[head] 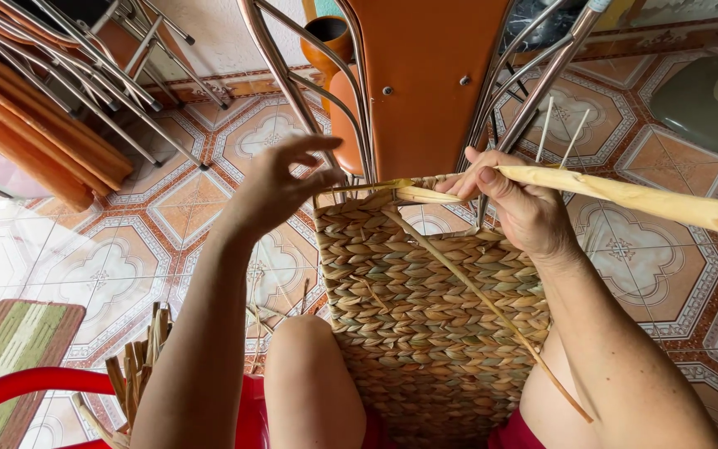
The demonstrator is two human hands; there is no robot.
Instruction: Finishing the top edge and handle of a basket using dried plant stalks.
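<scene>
Right hand point(518, 206) pinches a pale flat straw strand point(641, 199) at the top edge of the woven basket panel point(434, 308) lying on the person's lap, while left hand point(280, 185) hovers beside that edge, fingers spread, holding nothing.

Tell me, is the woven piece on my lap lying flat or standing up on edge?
Standing on edge. The woven piece rises between the knees, its top edge at the left hand and right hand, which grips a pale strand.

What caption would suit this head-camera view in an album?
Left hand steadies a woven basket while right hand pulls a pale straw strand.
</scene>
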